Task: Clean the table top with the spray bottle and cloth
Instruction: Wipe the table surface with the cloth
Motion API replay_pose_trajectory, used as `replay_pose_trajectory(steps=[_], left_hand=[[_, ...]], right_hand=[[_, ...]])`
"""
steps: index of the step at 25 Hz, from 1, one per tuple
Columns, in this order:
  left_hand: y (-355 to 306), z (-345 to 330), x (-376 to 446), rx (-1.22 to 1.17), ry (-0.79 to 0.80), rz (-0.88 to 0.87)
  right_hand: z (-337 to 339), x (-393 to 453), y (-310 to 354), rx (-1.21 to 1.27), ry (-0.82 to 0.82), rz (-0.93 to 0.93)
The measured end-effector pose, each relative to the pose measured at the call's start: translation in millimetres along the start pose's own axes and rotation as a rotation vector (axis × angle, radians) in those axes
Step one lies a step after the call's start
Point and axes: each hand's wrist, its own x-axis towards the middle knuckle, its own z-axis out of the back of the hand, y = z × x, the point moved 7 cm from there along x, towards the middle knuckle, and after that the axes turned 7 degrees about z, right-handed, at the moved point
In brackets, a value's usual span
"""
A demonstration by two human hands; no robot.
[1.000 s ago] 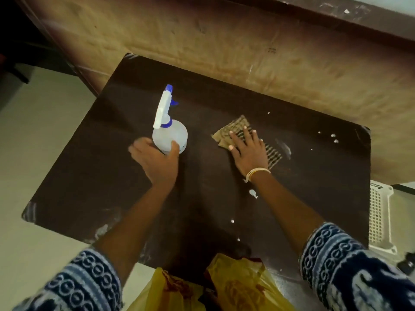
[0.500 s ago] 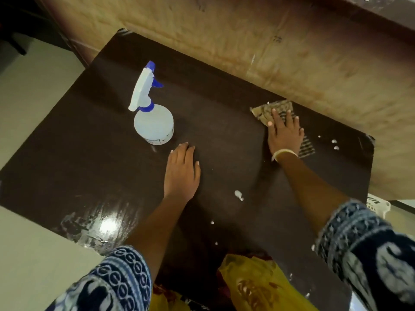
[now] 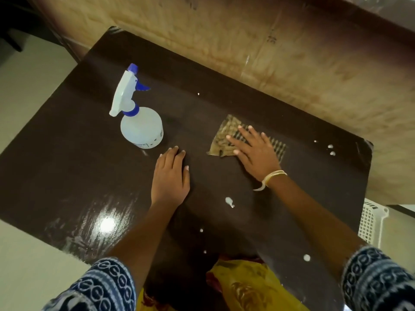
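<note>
A dark brown table top (image 3: 67, 164) fills the view. A white spray bottle (image 3: 141, 129) with a blue nozzle and collar stands upright left of centre, with nothing touching it. My left hand (image 3: 170, 178) lies flat on the table just right of and nearer than the bottle, holding nothing. My right hand (image 3: 256, 149) presses with spread fingers on a tan checked cloth (image 3: 221, 140), which lies flat on the table right of centre. White drops (image 3: 229, 202) dot the surface near my right forearm and by the far right corner.
A tan board wall (image 3: 269, 52) runs along the table's far edge. A white perforated basket (image 3: 370, 223) stands on the floor beyond the table's right edge. Yellow cloth of my garment (image 3: 244, 286) overlaps the near edge. Pale floor lies to the left.
My left hand let go of the spray bottle and came to rest flat on the table. My right hand slid the cloth out to the far right, then back toward the middle.
</note>
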Motion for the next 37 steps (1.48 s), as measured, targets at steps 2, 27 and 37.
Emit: replay_pose_trajectory(steps=[2, 27, 37], left_hand=[[-1, 0, 0, 0.010, -0.008, 0.007], [0, 2, -1, -0.026, -0.031, 0.004], [-1, 4, -1, -0.075, -0.074, -0.062]], right_hand=[[13, 8, -39, 0.035, -0.062, -0.246], [28, 121, -25, 0.065, -0.049, -0.219], [-11, 34, 80, 0.041, 0.048, 0.194]])
